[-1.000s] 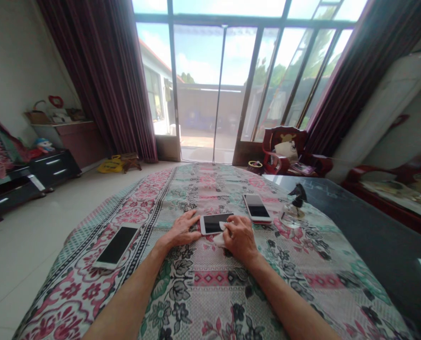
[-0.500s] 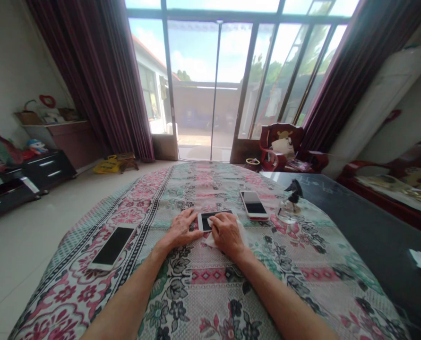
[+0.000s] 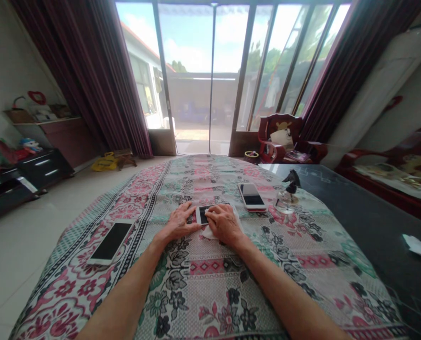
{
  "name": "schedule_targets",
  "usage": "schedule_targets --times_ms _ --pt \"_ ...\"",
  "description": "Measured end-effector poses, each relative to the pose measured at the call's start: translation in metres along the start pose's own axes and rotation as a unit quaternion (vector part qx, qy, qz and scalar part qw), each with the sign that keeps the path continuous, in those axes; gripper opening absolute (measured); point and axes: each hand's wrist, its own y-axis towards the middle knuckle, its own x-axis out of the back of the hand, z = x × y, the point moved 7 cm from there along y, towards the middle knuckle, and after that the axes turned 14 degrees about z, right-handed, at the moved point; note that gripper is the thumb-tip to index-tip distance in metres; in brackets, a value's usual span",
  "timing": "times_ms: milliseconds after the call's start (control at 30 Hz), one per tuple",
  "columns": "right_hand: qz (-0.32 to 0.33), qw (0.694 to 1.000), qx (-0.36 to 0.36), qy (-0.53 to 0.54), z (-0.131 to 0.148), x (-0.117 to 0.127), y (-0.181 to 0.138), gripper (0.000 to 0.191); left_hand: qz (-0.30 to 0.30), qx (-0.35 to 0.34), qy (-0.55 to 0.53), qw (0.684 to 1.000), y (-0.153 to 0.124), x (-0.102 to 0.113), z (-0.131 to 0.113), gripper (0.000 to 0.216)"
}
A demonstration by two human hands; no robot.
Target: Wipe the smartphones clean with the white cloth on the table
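Observation:
A white-framed smartphone (image 3: 201, 218) lies sideways on the patterned tablecloth, its right part hidden under my right hand (image 3: 225, 223). That hand has its fingers closed over a white tissue (image 3: 208, 233) and presses it to the dark screen. My left hand (image 3: 179, 222) rests flat at the phone's left end, fingers apart, with the thumb by its lower left corner. Off to the left lies a second white smartphone (image 3: 111, 242), screen up. A third smartphone (image 3: 252, 196) lies beyond my right hand.
A black horse-shaped ornament on a clear base (image 3: 291, 186) stands right of the third phone. The floral tablecloth (image 3: 210, 293) covers a rounded table. Beside it, a dark table (image 3: 355, 212) bears a white crumpled paper (image 3: 418, 246). A red wooden chair (image 3: 281, 141) stands behind.
The view has tipped slightly downward, so everything sits a little higher in the picture. My right hand stays on the screen with the tissue, its fingers slightly shifted. My left hand keeps its place.

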Motion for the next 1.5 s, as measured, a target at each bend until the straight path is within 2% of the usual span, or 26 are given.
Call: schedule_targets --times_ms 233,367,567,700,833,967,1067,1233,1367,1500 --pt "-0.021 0.996 -0.090 0.017 -0.033 0.008 -0.008 0.021 0.014 0.004 0.011 1.000 0.000 0.001 -0.002 0.066" --pt "-0.045 0.990 -0.131 0.033 -0.042 0.009 -0.012 0.024 0.010 0.006 0.012 1.000 -0.001 0.002 -0.002 0.065" --pt "-0.057 0.989 -0.124 0.049 -0.040 0.008 -0.014 0.023 -0.007 -0.025 -0.001 1.000 -0.001 0.005 -0.001 0.063" --pt "-0.078 0.991 -0.076 0.078 -0.043 0.005 -0.014 0.021 -0.039 -0.044 -0.008 0.998 -0.003 0.011 -0.003 0.059" --pt "-0.093 0.989 -0.037 0.113 -0.045 0.004 -0.014 0.027 -0.069 -0.038 -0.017 0.997 -0.007 0.017 -0.006 0.062" --pt "-0.102 0.989 -0.067 0.079 -0.044 0.016 -0.016 0.025 -0.064 -0.025 -0.020 0.997 -0.007 0.015 -0.007 0.063" --pt "-0.110 0.987 -0.106 0.042 -0.045 0.027 -0.018 0.021 -0.063 0.004 -0.024 0.998 -0.006 0.012 -0.002 0.073" --pt "-0.064 0.989 -0.128 0.022 -0.049 0.023 -0.017 0.023 -0.058 0.020 -0.008 0.998 -0.003 0.009 0.000 0.081" --pt "-0.023 0.992 -0.122 -0.003 -0.043 0.015 -0.015 0.022 -0.041 0.019 0.000 0.999 -0.003 0.008 -0.001 0.073" --pt "-0.010 0.994 -0.109 -0.020 -0.036 0.017 -0.014 0.019 -0.021 -0.011 -0.014 1.000 -0.005 0.011 -0.002 0.069"
